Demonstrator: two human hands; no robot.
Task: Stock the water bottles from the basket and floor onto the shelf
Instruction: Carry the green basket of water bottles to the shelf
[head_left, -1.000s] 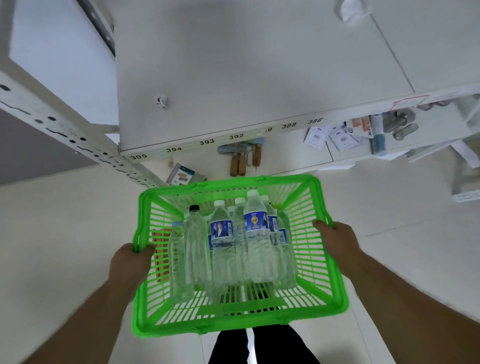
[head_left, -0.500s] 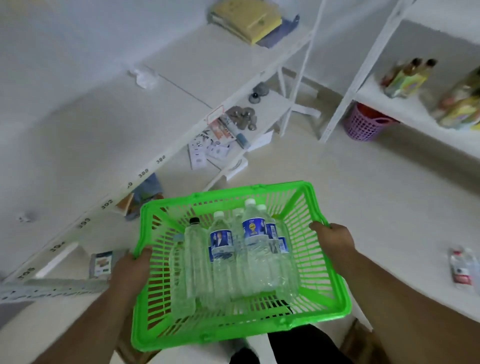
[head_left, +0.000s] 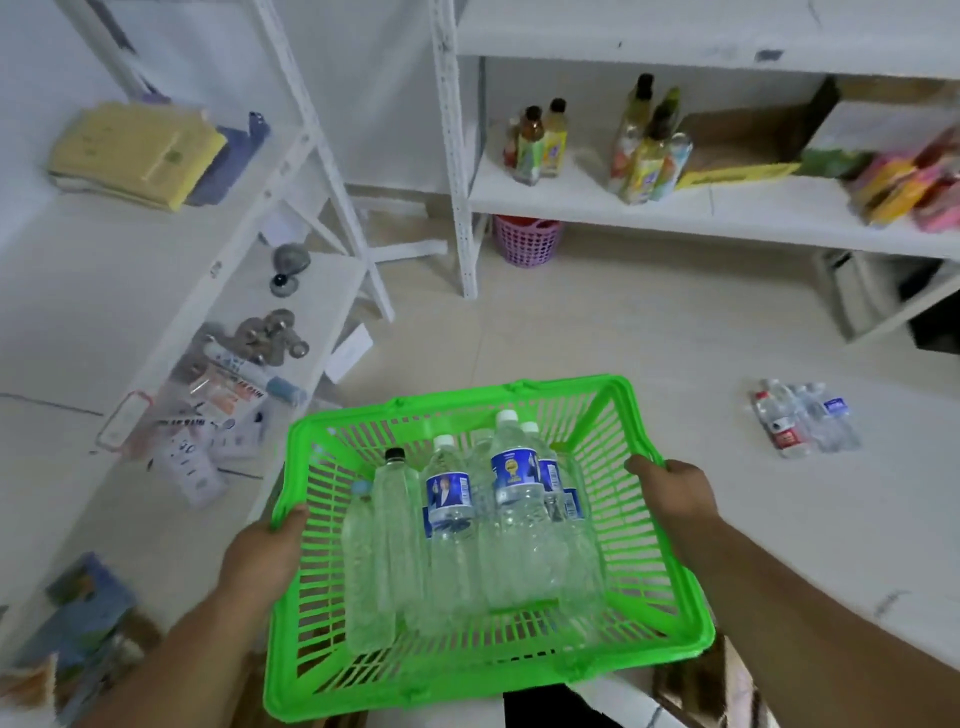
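Green slatted basket (head_left: 597, 426) carrying upright clear water bottles (head_left: 511, 525), loose bottles (head_left: 802, 421) lying on floor

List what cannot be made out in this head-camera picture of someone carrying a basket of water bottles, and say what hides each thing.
- Number of bottles in the green basket: rear ones hidden behind front ones.
- Left hand and right hand fingers: curled under the rim.
- Floor bottles: labels too small and blurred to read.
- Packets on the right shelf: cut off by the picture edge.
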